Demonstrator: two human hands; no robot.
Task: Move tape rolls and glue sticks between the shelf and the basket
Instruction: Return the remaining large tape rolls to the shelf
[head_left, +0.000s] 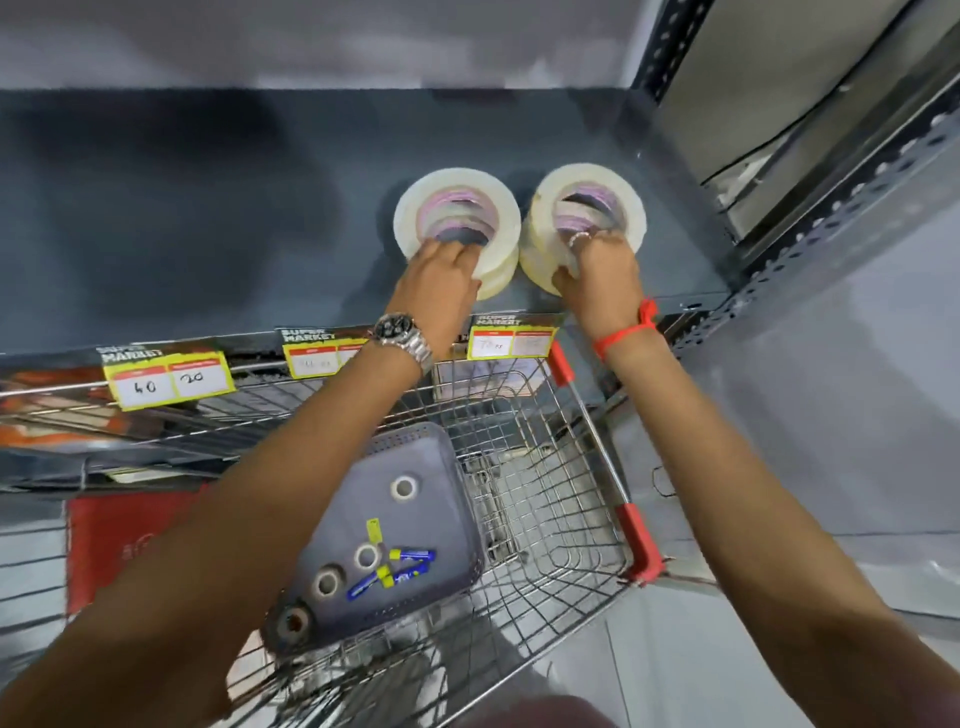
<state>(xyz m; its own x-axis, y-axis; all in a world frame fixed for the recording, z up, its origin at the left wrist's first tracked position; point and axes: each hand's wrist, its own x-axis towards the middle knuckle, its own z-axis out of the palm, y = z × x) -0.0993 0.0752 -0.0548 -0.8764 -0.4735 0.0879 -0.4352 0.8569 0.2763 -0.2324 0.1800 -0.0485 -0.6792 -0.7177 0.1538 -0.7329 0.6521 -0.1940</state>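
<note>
Abt halfway imo: my left hand (441, 270) and right hand (602, 270), fingers hooked into two tape stacks (457, 218) on shelf (208, 208); small rolls (404, 488) + glue (410, 555) left in basket (415, 441) at 6.

Single head view, looking steeply down, close over shelf (208, 208).

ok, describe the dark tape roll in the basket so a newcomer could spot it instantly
Start at the wire cart, then the purple basket inside it. Small tape rolls run along the basket floor beside blue glue sticks. The dark tape roll sits in the nearest corner: the others are whitish.
</note>
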